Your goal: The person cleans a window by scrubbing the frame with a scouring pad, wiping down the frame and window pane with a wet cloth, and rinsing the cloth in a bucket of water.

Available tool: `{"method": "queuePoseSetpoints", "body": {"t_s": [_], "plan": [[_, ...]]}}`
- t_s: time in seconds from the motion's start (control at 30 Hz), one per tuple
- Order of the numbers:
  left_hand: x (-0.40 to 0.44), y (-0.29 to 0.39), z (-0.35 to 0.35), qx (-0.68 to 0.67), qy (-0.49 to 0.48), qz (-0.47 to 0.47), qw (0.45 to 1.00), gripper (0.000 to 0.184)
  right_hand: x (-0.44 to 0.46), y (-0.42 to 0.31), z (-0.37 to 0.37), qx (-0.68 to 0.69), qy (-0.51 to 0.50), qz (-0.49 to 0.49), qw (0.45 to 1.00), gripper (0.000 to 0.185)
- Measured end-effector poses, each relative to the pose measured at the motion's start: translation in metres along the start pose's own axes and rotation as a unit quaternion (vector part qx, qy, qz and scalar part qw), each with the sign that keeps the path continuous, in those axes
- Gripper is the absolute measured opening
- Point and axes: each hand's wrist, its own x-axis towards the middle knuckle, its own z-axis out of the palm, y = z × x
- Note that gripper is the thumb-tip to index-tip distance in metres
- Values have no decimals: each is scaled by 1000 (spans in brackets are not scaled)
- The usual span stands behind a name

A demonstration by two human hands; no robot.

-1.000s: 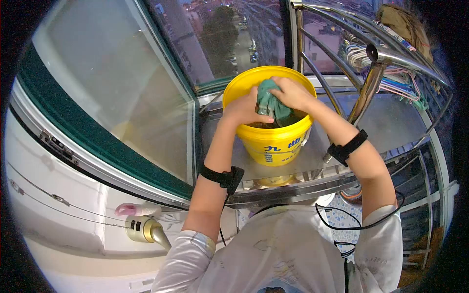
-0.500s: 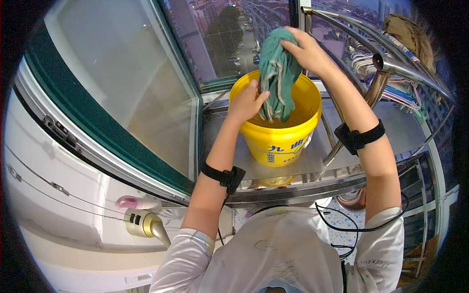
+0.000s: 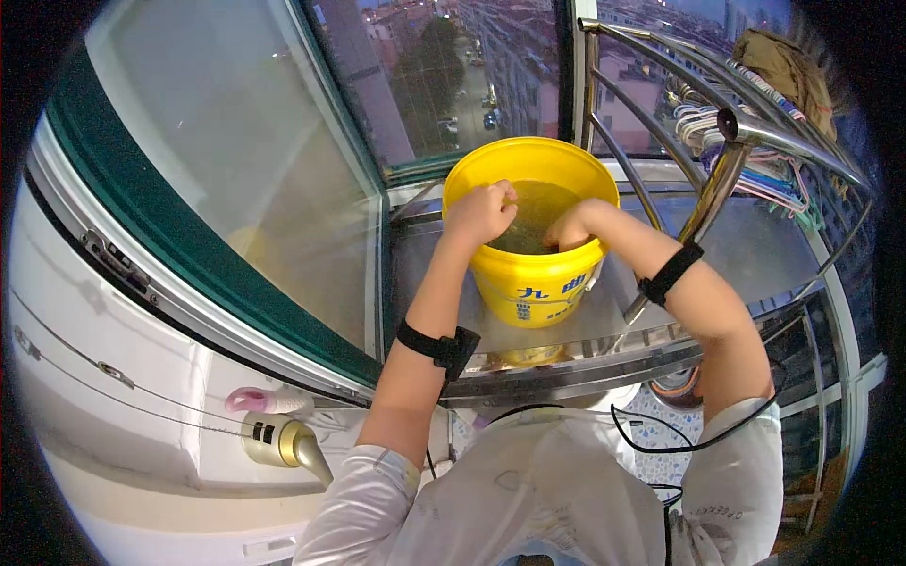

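A yellow bucket with blue lettering stands on a metal ledge, with murky greenish water in it. My left hand is over the bucket's left side, its fingers curled closed; whatever they may hold is hidden. Reaching over the right rim, my right hand points down into the bucket, and its fingertips are hidden at the water. The green cloth cannot be made out clearly; the water inside looks dark and greenish.
A steel rack rises on the right, with several hangers and a brown cloth beyond. The green-framed window borders the left. Black cable hangs by my right arm. A gold-and-white fixture is at lower left.
The green cloth, held up above the bucket before, has gone down out of clear view. My right hand has dropped into the bucket; my left hand has moved slightly and its fingers are curled tighter.
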Motion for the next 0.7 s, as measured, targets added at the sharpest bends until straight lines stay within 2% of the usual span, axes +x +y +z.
{"method": "queuePoseSetpoints", "body": {"t_s": [0.07,0.2,0.27,0.3,0.37,0.4,0.43,0.47,0.5,0.57,0.63,0.7], "plan": [[3,-1,1,-9,-12,1,1000,25,-2,3,1,152,-93,63,982,49],[3,-3,2,9,-15,8,1000,28,1,1,-7,120,-144,86,978,47],[1,-2,1,7,-6,9,1000,29,-9,-10,-10,-72,-64,30,995,43],[1,-2,0,4,-5,12,1000,29,-9,-11,-8,-72,-65,30,995,43],[2,-2,1,0,-4,15,1000,29,-8,-11,-2,-98,148,96,979,32],[3,-3,1,3,-12,14,1000,30,-7,-8,-1,-98,147,97,979,32],[4,-2,1,6,-21,12,1000,31,-9,-6,-1,-73,318,104,940,28],[4,-2,0,6,-21,13,1000,31,-9,-4,-2,-45,478,109,870,26],[3,-2,-1,-2,-20,16,1000,31,-9,-1,-3,-44,478,108,871,26],[2,-1,-1,-10,-21,18,1000,31,-17,-3,-10,65,617,114,776,22],[2,-1,-1,-14,-22,16,1000,31,-14,3,-7,83,598,126,787,21],[3,-3,0,-12,-21,19,1000,31,-3,13,0,24,441,26,897,24]]}}
